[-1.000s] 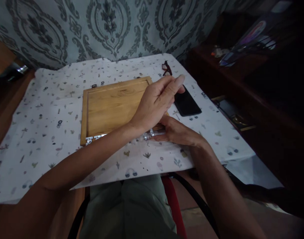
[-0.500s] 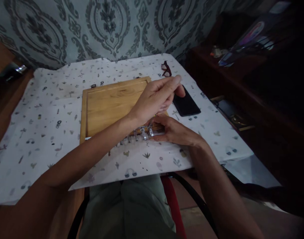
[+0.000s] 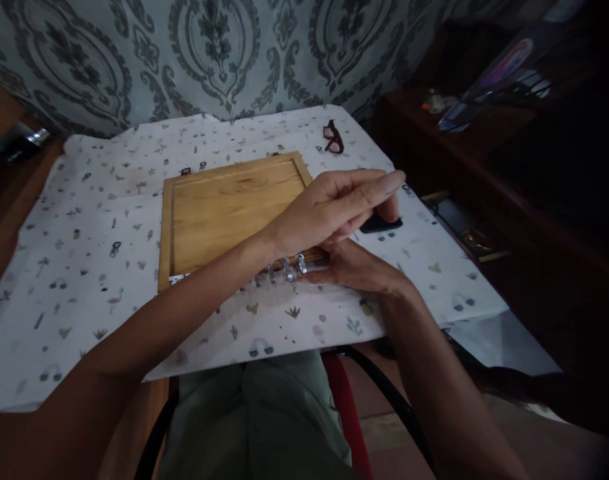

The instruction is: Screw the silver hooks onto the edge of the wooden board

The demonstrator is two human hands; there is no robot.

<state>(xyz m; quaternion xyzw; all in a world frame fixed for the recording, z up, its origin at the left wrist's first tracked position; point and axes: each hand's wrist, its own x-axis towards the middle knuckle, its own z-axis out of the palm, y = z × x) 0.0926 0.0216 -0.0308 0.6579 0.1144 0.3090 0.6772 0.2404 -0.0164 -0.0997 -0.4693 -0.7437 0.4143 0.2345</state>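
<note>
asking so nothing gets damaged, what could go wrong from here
The left hand partly hides the smartphone and might knock it. The right hand is beside the silver metal pieces along the near edge of the wooden panel, so it could get pinched. The left forearm hides part of that edge, so a slip there may go unnoticed.

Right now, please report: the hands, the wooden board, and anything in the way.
Left hand partly hides phone; right hand beside metal clips. Wooden board flat on tablecloth. Left forearm hides part of near edge.
</note>
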